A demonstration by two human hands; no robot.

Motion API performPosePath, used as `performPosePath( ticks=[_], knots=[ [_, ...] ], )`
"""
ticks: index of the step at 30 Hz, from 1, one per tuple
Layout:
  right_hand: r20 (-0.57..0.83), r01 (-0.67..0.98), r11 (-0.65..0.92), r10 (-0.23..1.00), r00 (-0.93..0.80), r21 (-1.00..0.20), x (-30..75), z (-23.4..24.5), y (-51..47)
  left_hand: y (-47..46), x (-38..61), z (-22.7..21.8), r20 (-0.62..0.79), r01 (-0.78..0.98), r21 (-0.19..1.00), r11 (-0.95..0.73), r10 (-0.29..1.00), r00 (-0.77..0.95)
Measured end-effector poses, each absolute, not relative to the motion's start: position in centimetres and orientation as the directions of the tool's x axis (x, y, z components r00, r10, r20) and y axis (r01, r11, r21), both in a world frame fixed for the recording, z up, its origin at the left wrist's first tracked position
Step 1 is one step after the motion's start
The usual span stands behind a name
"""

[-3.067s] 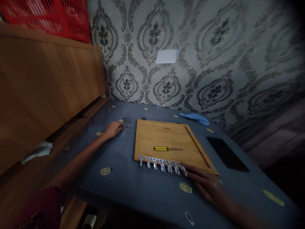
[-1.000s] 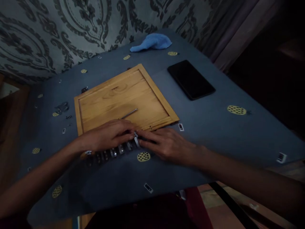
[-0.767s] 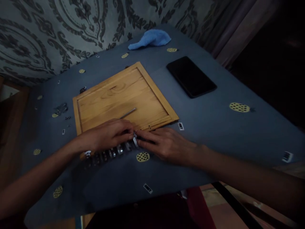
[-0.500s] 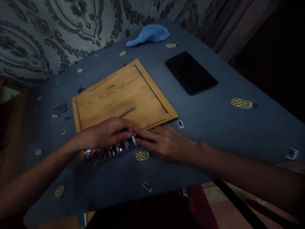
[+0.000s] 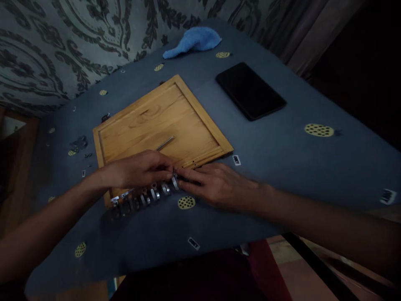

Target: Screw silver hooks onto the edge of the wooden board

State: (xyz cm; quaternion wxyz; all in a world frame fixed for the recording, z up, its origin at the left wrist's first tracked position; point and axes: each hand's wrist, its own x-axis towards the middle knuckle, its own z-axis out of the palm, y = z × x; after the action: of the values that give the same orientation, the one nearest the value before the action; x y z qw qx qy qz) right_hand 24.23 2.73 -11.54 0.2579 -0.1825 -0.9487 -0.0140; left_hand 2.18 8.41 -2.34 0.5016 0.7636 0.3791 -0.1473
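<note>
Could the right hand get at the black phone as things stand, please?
Probably yes: between the right hand and the phone lie only tablecloth and the low corner of the tray.

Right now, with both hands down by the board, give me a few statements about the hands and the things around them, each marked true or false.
1. The left hand and right hand meet at one end of the metal hook rack. True.
2. The black phone lies on the wooden board. False: it lies on the tablecloth, apart from the board.
3. The blue cloth lies at the table's far edge, by the wall. True.
4. The right hand holds the screwdriver. False: it lies on the board, and only its shaft shows beyond the left hand.
</note>
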Motion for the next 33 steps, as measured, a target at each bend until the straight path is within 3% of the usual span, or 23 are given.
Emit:
performPosePath(
  ticks=[21, 33],
  knots=[
    [0.488, 0.362, 0.931, 0.337, -0.805, -0.047, 24.3, -11.3, 2.6, 9.1, 2.4, -2.7, -0.649, 0.731, 0.664, -0.154, 0.367, 0.667],
    [0.45, 0.373, 0.928, 0.341, -0.825, -0.019, 24.3, -10.7, 2.6, 9.4, 2.4, -3.3, -0.637, 0.741, 0.649, -0.169, 0.413, 0.652]
  ],
)
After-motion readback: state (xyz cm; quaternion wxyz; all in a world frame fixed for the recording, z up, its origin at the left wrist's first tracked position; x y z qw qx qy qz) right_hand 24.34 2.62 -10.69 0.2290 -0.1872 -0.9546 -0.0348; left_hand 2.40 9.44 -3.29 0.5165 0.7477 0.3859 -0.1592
